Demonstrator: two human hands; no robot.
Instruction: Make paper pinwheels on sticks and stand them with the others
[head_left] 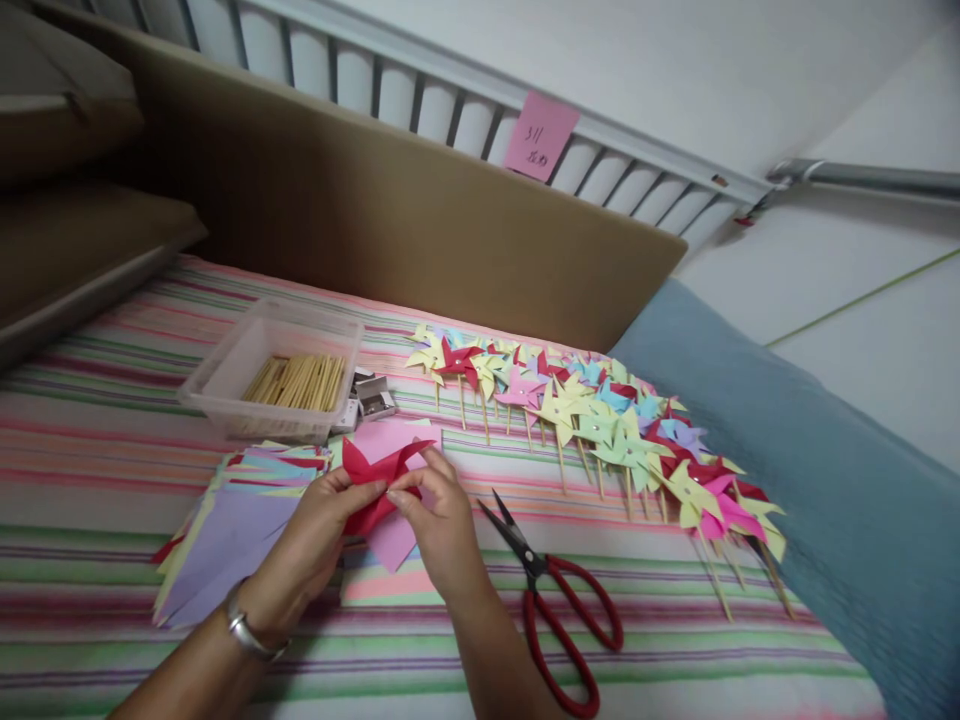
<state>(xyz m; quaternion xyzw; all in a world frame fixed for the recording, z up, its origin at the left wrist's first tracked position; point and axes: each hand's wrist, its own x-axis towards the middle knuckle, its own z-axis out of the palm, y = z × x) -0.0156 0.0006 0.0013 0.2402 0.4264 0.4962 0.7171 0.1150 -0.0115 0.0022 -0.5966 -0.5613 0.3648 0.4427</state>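
Between both hands is a red paper pinwheel (375,468) with its points folded toward the centre. My left hand (319,525), a silver bracelet at its wrist, pinches the paper from the left with the thumb near the middle. My right hand (435,505) grips it from the right, thumb and finger meeting at the centre; whether a pin is between them is too small to tell. Pink paper (395,545) lies beneath the hands. To the left sits a stack of coloured paper sheets (232,545). Scissors (534,565) with red handles lie slightly open to the right.
A clear plastic box (214,385) holds many thin wooden sticks (300,382). Beside it is a small open box (375,398). Finished pinwheels (562,408) on sticks cover the right side of the striped cloth. A brown board (420,215) stands behind, against a white railing.
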